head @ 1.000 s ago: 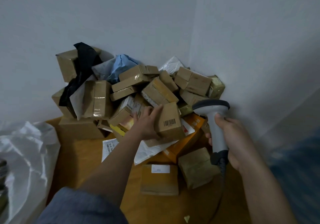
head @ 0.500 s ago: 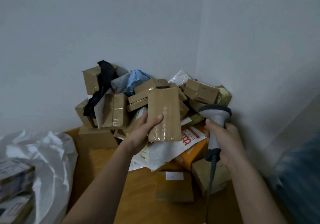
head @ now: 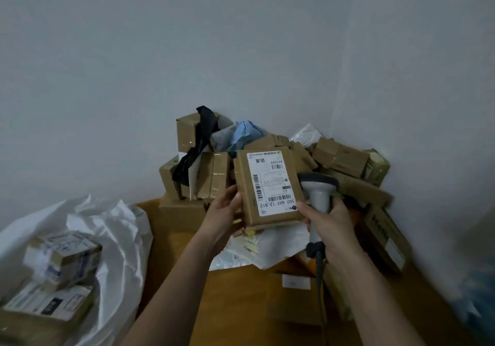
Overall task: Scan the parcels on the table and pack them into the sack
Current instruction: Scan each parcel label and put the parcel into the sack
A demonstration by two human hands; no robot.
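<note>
A flat brown parcel (head: 267,187) is held up in front of the pile (head: 281,163), label side toward the camera; a white shipping label (head: 272,182) w/ several barcodes is seen on it, printed upside down from this view. The parcel's left edge is gripped by the left hand (head: 225,211), thumb on the front face, other fingers curled behind. Its lower right corner is touched by the thumb of the right hand (head: 330,225), whose remaining fingers are wrapped round the handle of a grey barcode scanner (head: 317,193). The scanner head is seen just beside the parcel's right edge, pointed away, not at the label. Its cable (head: 320,278) is seen hanging below the fist.

Step in hand, as judged: parcel picked and turned label-up, scan not yet made. Next move calls for the scanner head to be swung toward the barcode w/ the label kept flat and steady; which barcode is the right one can't be told.

Behind, approx. a dozen or more cardboard boxes and poly bags are stacked in the corner on a wooden table (head: 241,305). At lower left a white sack (head: 112,233) is seen open, w/ boxes (head: 61,262) already inside.
</note>
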